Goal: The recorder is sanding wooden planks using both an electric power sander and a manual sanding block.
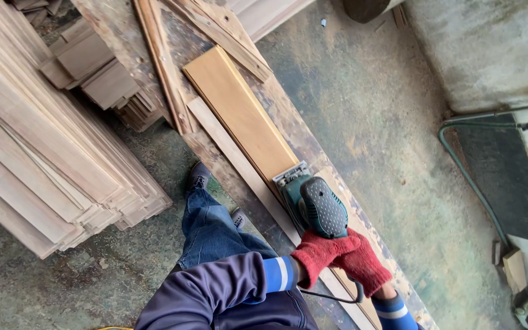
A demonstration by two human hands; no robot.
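Observation:
A green and black electric sander point(313, 205) rests on a long yellowish wooden board point(239, 113) that lies along a worn workbench point(123, 30). Both hands wear red knitted gloves and clasp the sander's rear end. My left hand point(319, 253) comes in from the left with a purple sleeve. My right hand point(365, 263) lies beside it on the right, with a blue striped cuff. A black cord point(337, 298) loops below the hands.
A tall stack of wooden slats point(44, 140) fills the left side. Shorter offcuts point(102, 73) lie behind it. My jeans-clad legs and shoes point(206, 214) stand on the concrete floor beside the bench. A green hose point(469, 177) runs along a machine at right.

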